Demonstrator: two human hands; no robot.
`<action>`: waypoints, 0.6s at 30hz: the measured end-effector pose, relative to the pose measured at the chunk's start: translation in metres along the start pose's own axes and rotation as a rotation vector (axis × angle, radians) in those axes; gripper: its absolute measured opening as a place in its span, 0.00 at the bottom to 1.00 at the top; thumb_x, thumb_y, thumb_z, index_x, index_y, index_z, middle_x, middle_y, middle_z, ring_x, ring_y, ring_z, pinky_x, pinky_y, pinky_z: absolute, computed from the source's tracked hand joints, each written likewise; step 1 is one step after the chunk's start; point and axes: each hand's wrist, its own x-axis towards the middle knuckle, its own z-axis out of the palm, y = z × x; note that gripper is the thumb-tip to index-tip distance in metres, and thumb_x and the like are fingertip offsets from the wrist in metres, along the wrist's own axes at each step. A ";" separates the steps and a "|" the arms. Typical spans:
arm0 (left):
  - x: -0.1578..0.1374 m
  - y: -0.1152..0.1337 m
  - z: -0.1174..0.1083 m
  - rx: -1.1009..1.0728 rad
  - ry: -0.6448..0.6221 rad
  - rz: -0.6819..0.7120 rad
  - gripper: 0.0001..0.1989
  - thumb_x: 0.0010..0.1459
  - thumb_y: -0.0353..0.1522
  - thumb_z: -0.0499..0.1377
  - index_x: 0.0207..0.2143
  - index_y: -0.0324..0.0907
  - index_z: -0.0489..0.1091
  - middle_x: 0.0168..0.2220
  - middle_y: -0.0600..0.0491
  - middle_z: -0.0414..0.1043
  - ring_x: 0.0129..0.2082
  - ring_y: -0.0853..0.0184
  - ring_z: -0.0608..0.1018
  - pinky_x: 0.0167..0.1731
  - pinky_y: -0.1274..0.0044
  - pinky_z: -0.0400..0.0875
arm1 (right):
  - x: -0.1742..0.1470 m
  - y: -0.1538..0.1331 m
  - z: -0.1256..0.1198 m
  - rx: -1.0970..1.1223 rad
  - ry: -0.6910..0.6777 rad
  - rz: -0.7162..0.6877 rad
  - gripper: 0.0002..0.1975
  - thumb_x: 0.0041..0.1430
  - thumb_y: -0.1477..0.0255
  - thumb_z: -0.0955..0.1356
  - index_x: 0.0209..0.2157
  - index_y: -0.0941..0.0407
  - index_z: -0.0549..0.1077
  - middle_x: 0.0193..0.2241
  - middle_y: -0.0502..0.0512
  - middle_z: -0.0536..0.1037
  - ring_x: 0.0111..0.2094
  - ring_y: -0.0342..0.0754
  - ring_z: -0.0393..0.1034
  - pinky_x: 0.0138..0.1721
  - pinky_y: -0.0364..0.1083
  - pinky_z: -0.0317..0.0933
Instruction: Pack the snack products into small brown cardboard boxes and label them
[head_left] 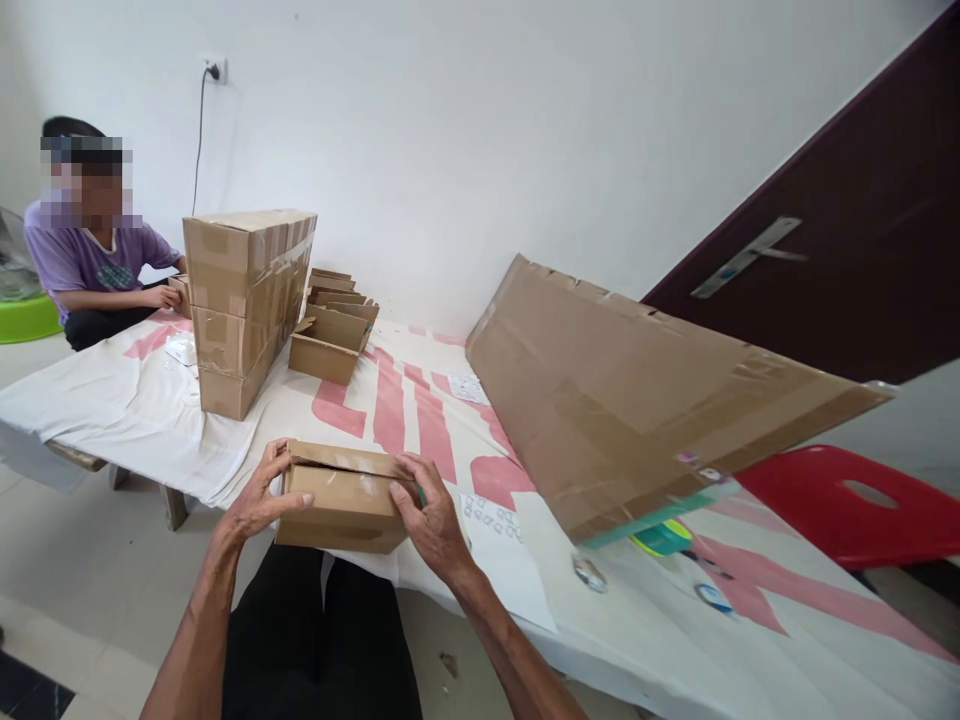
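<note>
A small brown cardboard box (341,515) is held between my two hands at the near edge of the table, above my lap. Its top flap looks nearly closed, with a dark gap along the front. My left hand (262,492) grips the box's left end, thumb along the front side. At the right end, my right hand (431,512) clasps the box with the thumb on its front and the fingers over the top corner. Something green shows just behind the right thumb; I cannot make out what it is. What lies inside the box is hidden.
Stacked taped boxes (244,310) stand left of open cardboard boxes (330,345). A large cardboard panel (637,400) leans across the right side, near a tape roll (712,598) and a red stool (847,505). A person in a purple shirt (131,255) sits at the far left.
</note>
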 end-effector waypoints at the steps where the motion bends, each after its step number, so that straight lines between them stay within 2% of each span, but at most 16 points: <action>1: 0.000 0.001 0.000 0.001 -0.008 0.000 0.28 0.57 0.48 0.68 0.56 0.46 0.76 0.62 0.45 0.60 0.68 0.48 0.62 0.70 0.58 0.55 | 0.001 0.002 0.000 0.004 -0.007 0.005 0.16 0.68 0.67 0.66 0.56 0.52 0.73 0.55 0.61 0.76 0.57 0.55 0.72 0.61 0.58 0.68; 6: 0.000 -0.002 -0.002 -0.011 -0.015 -0.011 0.27 0.56 0.45 0.69 0.57 0.48 0.75 0.61 0.46 0.61 0.66 0.48 0.64 0.69 0.59 0.57 | 0.015 0.005 -0.003 0.035 -0.098 0.021 0.15 0.65 0.66 0.68 0.52 0.52 0.75 0.52 0.60 0.77 0.56 0.55 0.73 0.60 0.57 0.68; 13: 0.001 0.004 -0.003 0.017 -0.025 -0.014 0.29 0.57 0.43 0.68 0.60 0.49 0.73 0.58 0.46 0.63 0.63 0.48 0.67 0.68 0.58 0.60 | 0.044 0.000 -0.016 0.043 -0.274 0.033 0.08 0.63 0.64 0.70 0.42 0.52 0.79 0.44 0.57 0.81 0.47 0.54 0.77 0.52 0.55 0.71; 18: 0.002 0.011 -0.003 0.032 -0.047 -0.019 0.29 0.58 0.43 0.66 0.61 0.49 0.71 0.57 0.47 0.63 0.62 0.50 0.67 0.67 0.58 0.61 | 0.050 0.001 -0.017 0.009 -0.314 -0.061 0.09 0.68 0.64 0.68 0.41 0.51 0.80 0.44 0.57 0.82 0.47 0.55 0.76 0.51 0.56 0.71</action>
